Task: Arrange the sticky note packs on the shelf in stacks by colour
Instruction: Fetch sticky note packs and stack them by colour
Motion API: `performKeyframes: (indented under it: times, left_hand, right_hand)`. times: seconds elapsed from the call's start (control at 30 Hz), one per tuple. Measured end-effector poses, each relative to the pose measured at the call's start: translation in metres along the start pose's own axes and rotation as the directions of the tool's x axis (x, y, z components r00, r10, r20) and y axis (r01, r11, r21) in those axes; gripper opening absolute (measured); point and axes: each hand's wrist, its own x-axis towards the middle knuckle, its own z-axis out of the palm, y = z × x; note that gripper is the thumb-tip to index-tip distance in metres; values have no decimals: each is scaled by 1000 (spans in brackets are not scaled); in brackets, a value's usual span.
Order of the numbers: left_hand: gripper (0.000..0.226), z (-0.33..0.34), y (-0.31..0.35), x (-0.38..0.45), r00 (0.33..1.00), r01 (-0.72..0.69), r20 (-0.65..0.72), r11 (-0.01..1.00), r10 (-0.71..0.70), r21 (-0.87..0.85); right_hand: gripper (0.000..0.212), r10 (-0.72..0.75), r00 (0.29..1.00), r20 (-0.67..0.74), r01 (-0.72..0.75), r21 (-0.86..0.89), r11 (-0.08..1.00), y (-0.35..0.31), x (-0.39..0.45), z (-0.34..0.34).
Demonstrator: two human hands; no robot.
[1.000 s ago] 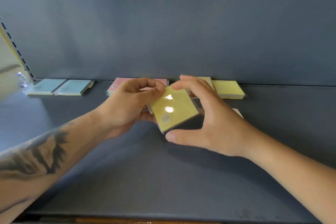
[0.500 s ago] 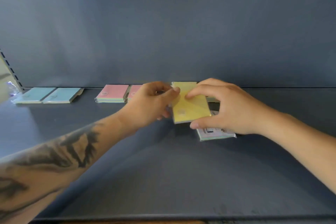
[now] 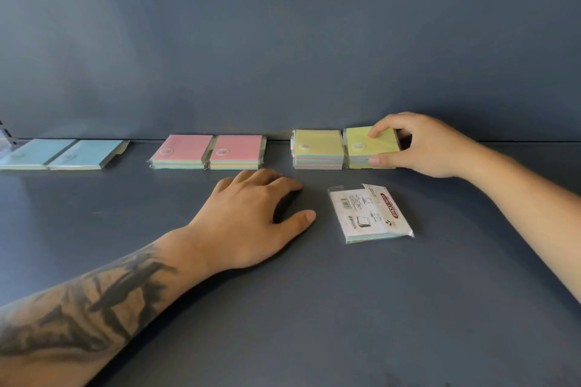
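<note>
Fingers of my right hand (image 3: 421, 148) pinch the yellow-topped, film-wrapped sticky note pack (image 3: 370, 143) on the right yellow stack against the shelf's back wall. My left hand (image 3: 251, 223) rests loose on the grey shelf (image 3: 314, 308), holding nothing. I judge the pack light, stiff and slippery; grip opposite edges.

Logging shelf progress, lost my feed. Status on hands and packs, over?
Right hand grips the top yellow pack on the right yellow stack. Left hand flat on the shelf, empty. One face-down pack loose in front, nothing blocking.
</note>
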Motion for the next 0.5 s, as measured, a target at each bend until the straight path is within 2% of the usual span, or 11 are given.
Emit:
performKeyframes:
  times: [0.2, 0.33, 0.43, 0.5]
  left_hand:
    - [61, -1, 2, 2, 1000, 9, 12, 1000, -9, 1]
    - [64, -2, 3, 1, 999, 18, 27, 1000, -18, -8]
    - [63, -3, 3, 1, 1000, 15, 25, 1000, -14, -11]
    - [62, -4, 3, 1, 1000, 10, 26, 1000, -9, -21]
  right_hand:
    - [44, -25, 999, -22, 24, -59, 998, -2, -1, 9]
    - [43, 30, 999, -12, -30, -27, 999, -6, -4, 10]
    - [44, -10, 999, -48, 4, -112, 994, -17, -12, 6]
    - [35, -56, 993, -104, 42, -131, 990, -33, -23, -2]
